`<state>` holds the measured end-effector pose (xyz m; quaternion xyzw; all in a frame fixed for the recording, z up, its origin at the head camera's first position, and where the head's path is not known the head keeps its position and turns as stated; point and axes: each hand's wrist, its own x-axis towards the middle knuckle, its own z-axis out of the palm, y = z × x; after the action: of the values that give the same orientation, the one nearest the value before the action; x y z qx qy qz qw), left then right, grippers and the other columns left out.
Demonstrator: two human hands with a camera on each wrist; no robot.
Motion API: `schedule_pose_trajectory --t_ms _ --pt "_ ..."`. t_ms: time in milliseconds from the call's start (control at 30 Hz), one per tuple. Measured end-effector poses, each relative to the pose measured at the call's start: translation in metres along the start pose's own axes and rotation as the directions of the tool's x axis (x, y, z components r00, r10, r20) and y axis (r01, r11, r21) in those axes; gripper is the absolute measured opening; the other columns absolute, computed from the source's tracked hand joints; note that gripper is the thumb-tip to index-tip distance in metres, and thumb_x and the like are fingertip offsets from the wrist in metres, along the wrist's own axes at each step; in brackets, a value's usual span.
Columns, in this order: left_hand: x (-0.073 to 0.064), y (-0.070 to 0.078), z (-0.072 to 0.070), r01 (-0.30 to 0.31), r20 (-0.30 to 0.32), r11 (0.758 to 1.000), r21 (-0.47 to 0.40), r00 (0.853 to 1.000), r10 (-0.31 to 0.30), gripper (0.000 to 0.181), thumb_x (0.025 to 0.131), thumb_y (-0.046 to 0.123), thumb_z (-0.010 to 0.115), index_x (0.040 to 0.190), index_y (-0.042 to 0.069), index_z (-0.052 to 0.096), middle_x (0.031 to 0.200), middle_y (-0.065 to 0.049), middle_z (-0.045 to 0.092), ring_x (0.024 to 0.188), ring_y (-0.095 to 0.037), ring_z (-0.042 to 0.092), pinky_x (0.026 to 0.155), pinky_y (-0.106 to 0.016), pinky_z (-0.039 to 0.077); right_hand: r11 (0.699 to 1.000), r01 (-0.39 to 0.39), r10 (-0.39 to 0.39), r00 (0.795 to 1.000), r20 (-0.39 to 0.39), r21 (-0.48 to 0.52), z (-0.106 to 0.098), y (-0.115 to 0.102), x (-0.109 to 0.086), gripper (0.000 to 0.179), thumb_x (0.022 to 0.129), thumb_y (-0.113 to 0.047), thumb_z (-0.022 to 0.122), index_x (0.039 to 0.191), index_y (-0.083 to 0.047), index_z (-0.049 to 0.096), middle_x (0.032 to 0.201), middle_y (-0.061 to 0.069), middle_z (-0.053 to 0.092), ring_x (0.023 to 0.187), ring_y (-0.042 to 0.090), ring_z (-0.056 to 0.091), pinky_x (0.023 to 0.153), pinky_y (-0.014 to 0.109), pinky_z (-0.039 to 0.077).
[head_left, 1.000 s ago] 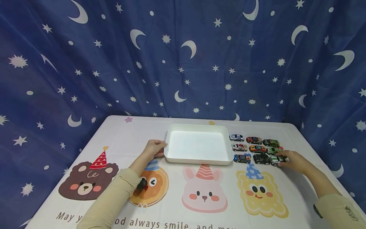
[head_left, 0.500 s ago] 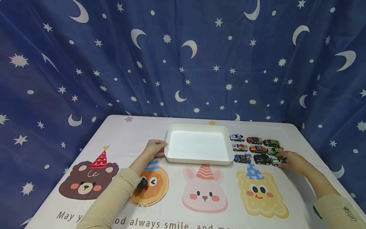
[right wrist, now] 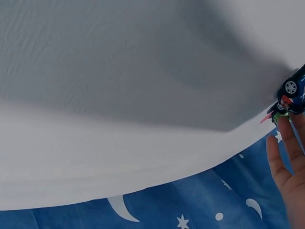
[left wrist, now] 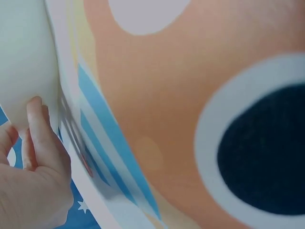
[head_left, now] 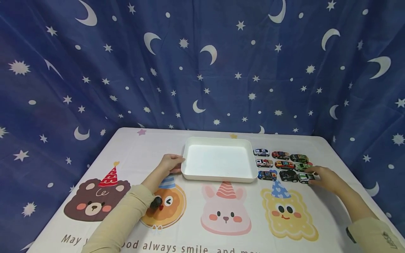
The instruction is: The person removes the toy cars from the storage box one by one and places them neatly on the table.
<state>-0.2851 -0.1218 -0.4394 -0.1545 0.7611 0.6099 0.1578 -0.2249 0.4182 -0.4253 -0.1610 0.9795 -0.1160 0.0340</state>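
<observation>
My left hand (head_left: 169, 164) is at the left side of a white rectangular tray (head_left: 221, 178), pinching its rim between thumb and fingers. The left wrist view shows the fingers against the pale tray wall (left wrist: 28, 52). At the right, my right hand (head_left: 326, 178) grips the rear end of a white-and-green toy car (head_left: 304, 178), the nearest one at the right end of a block of toy cars. Beside it lie a black toy car (head_left: 288, 176) and a green toy car (head_left: 301, 167). In the right wrist view the fingers (right wrist: 286, 138) touch a dark-wheeled car (right wrist: 293, 93), partly cut off.
More toy cars stand in rows right of the tray, among them a blue one (head_left: 267, 175), a red-and-yellow one (head_left: 284, 164) and a white one (head_left: 261, 152). A printed white cloth (head_left: 171, 242) covers the table. A dark blue curtain (head_left: 202, 88) hangs behind.
The view has shifted very slightly. Both hands, the tray and the cars keep their places.
</observation>
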Motion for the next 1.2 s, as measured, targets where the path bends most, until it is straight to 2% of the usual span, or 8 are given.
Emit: schedule_pose_trajectory --t_ms 200,433,633,733,800,900,1067,1200 --pt "0.001 0.0 0.0 0.009 0.003 1.0 -0.008 1.0 -0.009 0.036 0.09 0.015 0.063 0.122 -0.002 0.057 0.084 -0.005 0.066 0.061 -0.006 0.062 0.056 -0.018 0.058 0.999 0.039 -0.041 0.998 -0.051 -0.038 0.0 -0.005 0.002 0.034 0.072 0.002 0.073 0.102 0.013 0.062 0.098 0.029 0.064 0.092 0.046 0.06 0.079 0.056 0.052" --pt "0.002 -0.007 0.002 -0.038 -0.015 0.999 -0.009 0.999 0.038 0.037 0.091 0.017 0.062 0.123 -0.003 0.057 0.099 -0.013 0.068 0.065 -0.005 0.063 0.062 -0.02 0.06 0.999 0.032 -0.035 0.992 -0.121 -0.026 -0.002 -0.021 0.004 0.035 0.079 -0.003 0.07 0.108 0.013 0.06 0.104 0.03 0.062 0.096 0.047 0.058 0.082 0.057 0.051" --pt "-0.001 -0.012 0.006 -0.13 -0.037 0.991 0.017 0.991 0.13 0.035 0.093 0.016 0.059 0.122 -0.004 0.058 0.107 -0.021 0.067 0.062 -0.003 0.062 0.061 -0.02 0.06 0.999 0.032 -0.022 0.974 -0.227 0.04 0.0 -0.04 0.002 0.035 0.084 -0.004 0.067 0.114 0.011 0.059 0.111 0.033 0.059 0.105 0.051 0.053 0.086 0.06 0.048" --pt "-0.004 -0.013 0.008 -0.192 -0.042 0.98 0.044 0.98 0.194 0.034 0.092 0.013 0.06 0.121 -0.005 0.059 0.105 -0.022 0.067 0.059 -0.003 0.062 0.058 -0.02 0.059 0.998 0.024 -0.01 0.967 -0.254 0.055 -0.002 -0.054 0.002 0.034 0.086 -0.005 0.065 0.115 0.011 0.058 0.113 0.033 0.058 0.106 0.051 0.052 0.087 0.061 0.048" --pt "-0.005 -0.013 0.007 -0.244 -0.055 0.966 0.083 0.967 0.249 0.032 0.091 0.01 0.06 0.119 -0.005 0.061 0.103 -0.023 0.067 0.058 -0.005 0.062 0.056 -0.021 0.059 0.998 0.023 -0.006 0.962 -0.273 0.058 -0.002 -0.064 0.004 0.034 0.087 -0.007 0.064 0.116 0.01 0.058 0.114 0.032 0.058 0.107 0.05 0.052 0.088 0.061 0.047" --pt "-0.005 -0.013 0.005 -0.331 -0.077 0.921 0.205 0.933 0.352 0.031 0.088 0.009 0.062 0.116 -0.004 0.063 0.1 -0.022 0.068 0.061 -0.013 0.066 0.056 -0.022 0.06 0.997 0.032 -0.007 0.948 -0.319 0.072 -0.001 -0.08 0.009 0.035 0.088 -0.008 0.064 0.117 0.009 0.057 0.115 0.031 0.057 0.108 0.048 0.051 0.089 0.062 0.046" --pt "-0.008 -0.009 0.0 -0.448 -0.061 0.778 0.441 0.85 0.524 0.032 0.088 0.013 0.063 0.118 0.001 0.064 0.103 -0.018 0.069 0.085 -0.026 0.068 0.071 -0.031 0.06 0.995 0.061 -0.024 0.92 -0.391 0.082 0.001 -0.104 0.023 0.035 0.086 -0.006 0.065 0.118 0.007 0.057 0.117 0.029 0.056 0.11 0.047 0.051 0.09 0.062 0.046" --pt "-0.01 -0.005 -0.005 -0.503 0.0 0.687 0.524 0.807 0.591 0.037 0.089 0.019 0.065 0.122 0.003 0.062 0.113 -0.018 0.065 0.103 -0.032 0.063 0.086 -0.042 0.057 0.994 0.07 -0.031 0.923 -0.384 0.089 0.006 -0.121 0.037 0.041 0.087 -0.011 0.066 0.123 0.006 0.054 0.124 0.029 0.051 0.115 0.047 0.047 0.095 0.063 0.044"
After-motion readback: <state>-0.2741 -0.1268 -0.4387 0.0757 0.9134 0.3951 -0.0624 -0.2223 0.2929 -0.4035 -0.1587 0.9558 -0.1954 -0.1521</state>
